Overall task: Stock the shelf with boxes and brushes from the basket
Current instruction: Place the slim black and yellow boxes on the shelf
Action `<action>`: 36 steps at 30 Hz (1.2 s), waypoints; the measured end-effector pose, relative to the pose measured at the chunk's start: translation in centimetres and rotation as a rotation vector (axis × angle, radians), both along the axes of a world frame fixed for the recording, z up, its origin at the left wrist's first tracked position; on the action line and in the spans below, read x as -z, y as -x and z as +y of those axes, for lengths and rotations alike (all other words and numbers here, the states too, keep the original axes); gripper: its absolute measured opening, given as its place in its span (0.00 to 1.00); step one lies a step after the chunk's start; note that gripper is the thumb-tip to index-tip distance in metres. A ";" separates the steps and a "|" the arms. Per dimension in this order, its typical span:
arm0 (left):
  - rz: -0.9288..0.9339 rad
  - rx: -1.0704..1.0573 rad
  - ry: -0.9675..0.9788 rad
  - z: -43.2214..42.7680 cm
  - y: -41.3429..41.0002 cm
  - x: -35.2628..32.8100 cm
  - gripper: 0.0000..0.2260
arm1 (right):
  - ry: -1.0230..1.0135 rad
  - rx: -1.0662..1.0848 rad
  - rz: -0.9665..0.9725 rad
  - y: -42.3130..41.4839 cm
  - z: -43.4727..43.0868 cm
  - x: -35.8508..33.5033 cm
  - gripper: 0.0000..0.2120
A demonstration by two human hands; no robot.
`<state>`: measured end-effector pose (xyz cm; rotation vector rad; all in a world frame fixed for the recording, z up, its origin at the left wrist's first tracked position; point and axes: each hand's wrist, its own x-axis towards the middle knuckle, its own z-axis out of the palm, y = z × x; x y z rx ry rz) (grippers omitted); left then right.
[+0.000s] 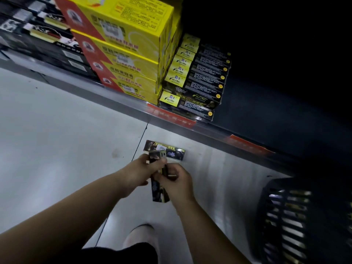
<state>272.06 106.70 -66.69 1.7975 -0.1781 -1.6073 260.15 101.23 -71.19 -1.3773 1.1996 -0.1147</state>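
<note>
Both my hands hold narrow black-and-yellow boxes (159, 189) over the floor, in front of the low shelf. My left hand (142, 173) grips the upper ends of the boxes. My right hand (176, 181) pinches them from the right side. Another box of the same kind (171, 152) lies flat on the floor just beyond my hands. A stack of matching black boxes (198, 80) stands on the shelf (133, 109), right of large yellow boxes (129, 46). The black basket (297, 216) sits on the floor at the right with more boxes inside.
Dark boxes (43, 35) fill the shelf at the far left. Red price strips (171, 116) run along the shelf's edge. The shelf to the right of the black stack is dark. My shoe (141, 237) shows at the bottom, on the pale tiled floor (57, 140).
</note>
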 end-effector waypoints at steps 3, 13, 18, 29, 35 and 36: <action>0.052 -0.291 0.030 -0.1 0.2 0.8 0.12 | 0.041 -0.091 -0.085 -1.1 0.1 -0.4 0.02; 0.248 -0.554 0.044 0.8 -1.4 1.2 0.10 | 0.506 -0.708 0.621 -2.5 -5.0 2.4 0.29; 0.267 -0.563 0.016 1.4 -2.6 -0.7 0.16 | 0.271 -0.548 0.583 -2.8 -3.9 1.1 0.20; -0.070 -0.226 0.051 0.3 -4.4 -14.3 0.11 | -0.341 0.173 -0.466 -2.0 1.5 -13.9 0.19; -0.162 -0.222 0.187 -2.7 -0.1 -21.7 0.09 | -0.060 0.202 -0.466 0.2 0.1 -21.3 0.07; -0.175 -0.239 0.198 -3.1 0.4 -22.4 0.10 | -0.038 0.188 -0.453 0.7 -0.3 -22.2 0.10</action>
